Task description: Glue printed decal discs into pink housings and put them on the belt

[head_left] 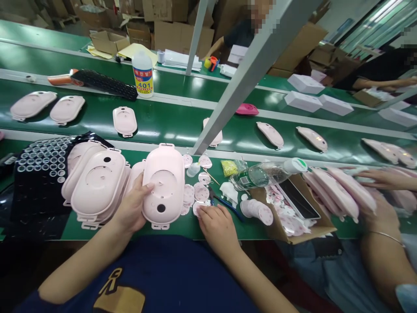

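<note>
My left hand (pixel 133 209) grips a pale pink oval plastic cover (pixel 172 182) by its left side, thumb on the face near the round recess. My right hand (pixel 219 226) is closed with its fingertips on a round printed disc (pixel 196 208), at the near edge of a group of similar discs (pixel 201 191). Left of my left hand, more pink covers (pixel 97 187) lie in a pile. A small dropper bottle (pixel 193 169) and a pair of blue-handled pliers (pixel 230 208) lie close to the discs.
A clear water bottle (pixel 263 174) leans across a cardboard box (pixel 295 238) of discs. A glue bottle (pixel 142 76) marked 401 stands beyond the conveyor belt (pixel 172 121). A metal post (pixel 234 82) rises ahead. At right, a co-worker's hands (pixel 379 208) handle pink covers.
</note>
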`<move>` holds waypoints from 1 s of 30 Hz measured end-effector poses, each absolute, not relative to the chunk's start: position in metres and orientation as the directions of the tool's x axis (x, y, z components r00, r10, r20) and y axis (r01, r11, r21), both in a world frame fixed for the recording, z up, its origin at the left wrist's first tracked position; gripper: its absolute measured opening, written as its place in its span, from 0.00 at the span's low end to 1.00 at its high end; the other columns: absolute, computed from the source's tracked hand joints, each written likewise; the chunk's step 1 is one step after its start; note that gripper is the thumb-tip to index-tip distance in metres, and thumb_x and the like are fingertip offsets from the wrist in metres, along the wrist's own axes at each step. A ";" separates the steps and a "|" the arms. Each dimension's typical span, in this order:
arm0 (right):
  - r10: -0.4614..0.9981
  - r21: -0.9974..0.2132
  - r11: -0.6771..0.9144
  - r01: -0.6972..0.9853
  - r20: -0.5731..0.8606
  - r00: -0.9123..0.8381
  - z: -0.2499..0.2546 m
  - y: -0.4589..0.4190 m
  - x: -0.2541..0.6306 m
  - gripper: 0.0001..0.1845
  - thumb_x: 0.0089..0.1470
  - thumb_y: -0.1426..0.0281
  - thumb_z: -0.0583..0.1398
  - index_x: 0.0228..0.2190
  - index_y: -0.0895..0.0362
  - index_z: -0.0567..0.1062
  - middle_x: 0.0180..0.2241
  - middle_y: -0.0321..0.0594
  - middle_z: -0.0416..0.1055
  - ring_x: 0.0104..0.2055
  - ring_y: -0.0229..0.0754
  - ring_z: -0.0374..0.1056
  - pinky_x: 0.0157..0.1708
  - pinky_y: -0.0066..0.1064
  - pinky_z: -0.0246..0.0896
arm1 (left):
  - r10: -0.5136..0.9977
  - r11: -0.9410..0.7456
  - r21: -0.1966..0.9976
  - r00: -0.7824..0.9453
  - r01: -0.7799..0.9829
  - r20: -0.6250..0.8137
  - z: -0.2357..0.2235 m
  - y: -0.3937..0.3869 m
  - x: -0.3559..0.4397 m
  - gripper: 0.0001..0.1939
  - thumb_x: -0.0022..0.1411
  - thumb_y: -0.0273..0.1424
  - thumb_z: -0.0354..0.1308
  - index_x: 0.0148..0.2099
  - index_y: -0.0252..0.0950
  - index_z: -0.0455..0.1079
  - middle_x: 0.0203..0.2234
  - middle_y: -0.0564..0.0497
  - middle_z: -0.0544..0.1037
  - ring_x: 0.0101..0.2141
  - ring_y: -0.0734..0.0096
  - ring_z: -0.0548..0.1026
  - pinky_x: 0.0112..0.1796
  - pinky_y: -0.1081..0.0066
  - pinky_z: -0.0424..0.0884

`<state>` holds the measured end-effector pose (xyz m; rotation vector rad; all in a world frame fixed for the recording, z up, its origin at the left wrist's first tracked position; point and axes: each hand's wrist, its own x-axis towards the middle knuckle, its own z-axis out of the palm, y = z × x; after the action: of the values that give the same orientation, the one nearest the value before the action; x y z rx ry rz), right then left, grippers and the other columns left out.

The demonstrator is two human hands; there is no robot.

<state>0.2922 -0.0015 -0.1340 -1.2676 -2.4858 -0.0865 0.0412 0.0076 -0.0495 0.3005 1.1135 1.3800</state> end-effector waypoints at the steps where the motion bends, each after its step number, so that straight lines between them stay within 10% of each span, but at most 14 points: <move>1: 0.771 -0.107 0.602 0.791 0.334 -0.542 -0.132 -0.002 0.293 0.11 0.63 0.76 0.59 0.41 0.55 0.81 0.41 0.40 0.84 0.41 0.45 0.77 0.53 0.40 0.59 | 0.881 0.236 0.753 -0.191 -0.614 -0.433 -0.050 0.007 0.041 0.40 0.45 0.37 0.75 0.60 0.41 0.66 0.49 0.45 0.81 0.53 0.44 0.77 0.52 0.50 0.78; 6: 0.758 -0.155 0.623 0.766 0.362 -0.543 -0.111 0.006 0.300 0.16 0.65 0.77 0.54 0.38 0.53 0.81 0.39 0.37 0.84 0.39 0.43 0.79 0.50 0.41 0.65 | 0.909 0.226 0.781 -0.162 -0.582 -0.383 -0.058 0.002 0.039 0.45 0.45 0.38 0.76 0.63 0.43 0.62 0.54 0.45 0.78 0.55 0.49 0.76 0.53 0.57 0.75; 12: 0.537 -0.248 0.787 0.565 0.726 -0.429 -0.051 0.014 0.282 0.14 0.61 0.78 0.60 0.46 0.53 0.78 0.45 0.44 0.81 0.49 0.46 0.75 0.52 0.43 0.68 | 0.937 0.296 0.752 0.025 -0.590 -0.349 -0.062 -0.004 0.053 0.42 0.51 0.42 0.73 0.64 0.41 0.61 0.54 0.42 0.78 0.55 0.46 0.76 0.55 0.54 0.73; 18: 0.407 -0.038 0.860 0.509 0.655 -0.637 -0.044 0.014 0.253 0.17 0.59 0.74 0.58 0.48 0.53 0.78 0.49 0.38 0.81 0.58 0.47 0.71 0.70 0.50 0.44 | 0.954 0.293 0.759 0.124 -0.582 -0.273 -0.058 -0.014 0.059 0.39 0.56 0.44 0.70 0.64 0.40 0.61 0.53 0.42 0.77 0.55 0.47 0.75 0.55 0.54 0.71; 30: 0.332 0.095 0.882 0.462 0.569 -0.752 -0.041 0.012 0.267 0.23 0.53 0.73 0.55 0.49 0.52 0.79 0.52 0.34 0.80 0.71 0.46 0.55 0.74 0.51 0.13 | 0.952 0.293 0.868 0.210 -0.400 -0.224 -0.062 -0.014 0.053 0.36 0.55 0.40 0.73 0.59 0.40 0.60 0.46 0.47 0.76 0.43 0.63 0.76 0.41 0.69 0.74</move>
<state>0.2666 0.0120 -0.0406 -0.5729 -2.4905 -0.3097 0.0529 -0.0138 -0.0616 0.7683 0.8925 1.0806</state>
